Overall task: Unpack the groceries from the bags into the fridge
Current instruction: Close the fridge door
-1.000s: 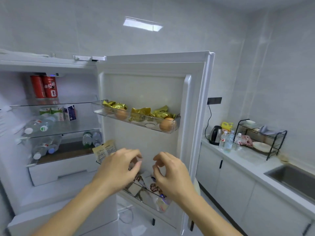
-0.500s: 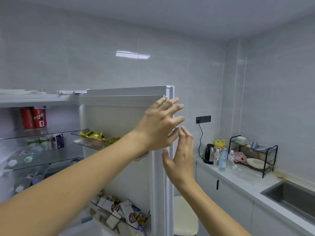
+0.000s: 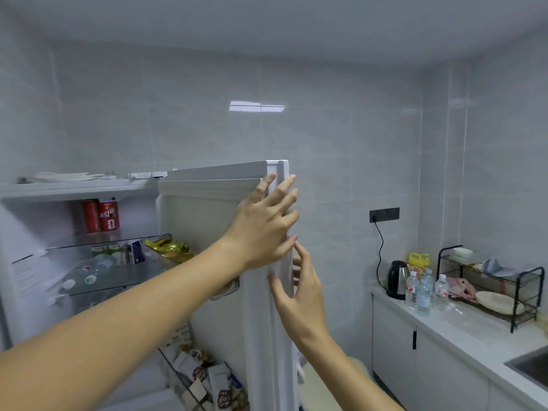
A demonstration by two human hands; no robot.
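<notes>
I see the tall white fridge door [image 3: 207, 221] standing open, its free edge turned toward me. My left hand [image 3: 264, 223] lies spread, fingers straight, against that edge near the top corner; my right hand [image 3: 299, 289] is open too, just below it, fingers at the outer face. Red drink cans [image 3: 100, 216] sit on the top shelf inside. Bare tiled wall [image 3: 350, 161] lies beyond the edge.

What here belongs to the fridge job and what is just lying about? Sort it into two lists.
Job: fridge door, left hand and right hand at its edge; red cans, gold packets, door-bin packets.

Lying about: kettle, water bottles, dish rack, plates, sink.
</notes>
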